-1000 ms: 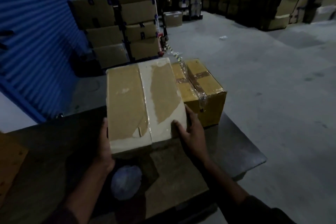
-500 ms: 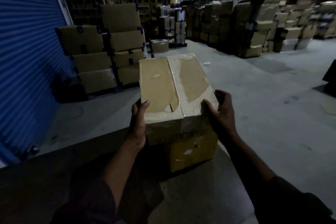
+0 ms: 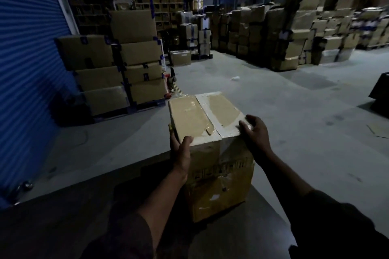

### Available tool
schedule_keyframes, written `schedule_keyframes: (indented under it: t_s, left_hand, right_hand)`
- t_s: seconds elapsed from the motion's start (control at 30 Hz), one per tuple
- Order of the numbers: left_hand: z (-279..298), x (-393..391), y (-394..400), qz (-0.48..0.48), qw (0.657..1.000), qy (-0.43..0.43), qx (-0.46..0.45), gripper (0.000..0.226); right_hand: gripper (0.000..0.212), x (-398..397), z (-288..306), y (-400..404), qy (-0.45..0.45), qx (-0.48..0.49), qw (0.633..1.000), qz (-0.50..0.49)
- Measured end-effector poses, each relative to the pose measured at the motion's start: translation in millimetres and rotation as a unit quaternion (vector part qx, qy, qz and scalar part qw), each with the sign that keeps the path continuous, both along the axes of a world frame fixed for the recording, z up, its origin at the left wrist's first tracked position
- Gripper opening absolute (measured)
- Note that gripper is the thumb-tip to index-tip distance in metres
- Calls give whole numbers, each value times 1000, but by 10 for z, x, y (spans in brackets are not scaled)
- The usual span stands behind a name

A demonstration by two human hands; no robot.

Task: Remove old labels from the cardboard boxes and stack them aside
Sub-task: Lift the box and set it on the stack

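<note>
A cardboard box [image 3: 202, 115] with torn white label remains on its top sits on a yellower cardboard box [image 3: 221, 197] at the far edge of the dark table [image 3: 73, 216]. My left hand [image 3: 181, 149] grips the top box's near left corner, thumb on the top face. My right hand [image 3: 252, 132] holds its near right corner, fingers curled over the edge. The lower box shows tape and scuffed patches on its front face.
A blue roller shutter [image 3: 27, 69] fills the left. A pallet stack of boxes [image 3: 117, 69] stands beyond the table, with a hand truck beside it. Long rows of stacked cartons [image 3: 294, 33] line the back. Grey concrete floor [image 3: 294, 122] spreads right.
I lifted the labelled box from the table beside the yellow box and set it on top of that box. The view tilted up toward the warehouse.
</note>
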State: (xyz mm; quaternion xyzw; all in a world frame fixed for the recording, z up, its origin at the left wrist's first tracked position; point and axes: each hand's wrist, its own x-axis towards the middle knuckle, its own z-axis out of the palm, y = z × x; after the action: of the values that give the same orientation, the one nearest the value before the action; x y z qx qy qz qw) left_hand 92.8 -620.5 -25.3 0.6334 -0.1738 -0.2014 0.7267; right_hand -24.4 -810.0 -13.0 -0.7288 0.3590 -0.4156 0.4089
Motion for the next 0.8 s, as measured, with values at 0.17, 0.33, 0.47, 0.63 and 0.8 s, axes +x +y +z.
schedule_keyframes:
  t_s: [0.17,0.33,0.47,0.63,0.8]
  left_hand:
    - [-32,-102,-88,22,1000,1,-6,93]
    - [-68,-175,-123,64,997,-46,-27,87]
    - [-28,-234,-137,96,979,-179,5,94]
    - [-69,-167,-34,112,944,-286,120,76]
    - [-104,-170,353,125,945,-267,138,69]
  right_hand:
    - [42,34,-14,-105,-27,15,1000,4]
    - [27,20,-54,9,32,-165,984,-61]
    - [25,41,-30,213,99,-302,948,26]
    - [20,110,32,580,94,-332,930,125]
    - [24,370,-5,1045,77,-338,918,191]
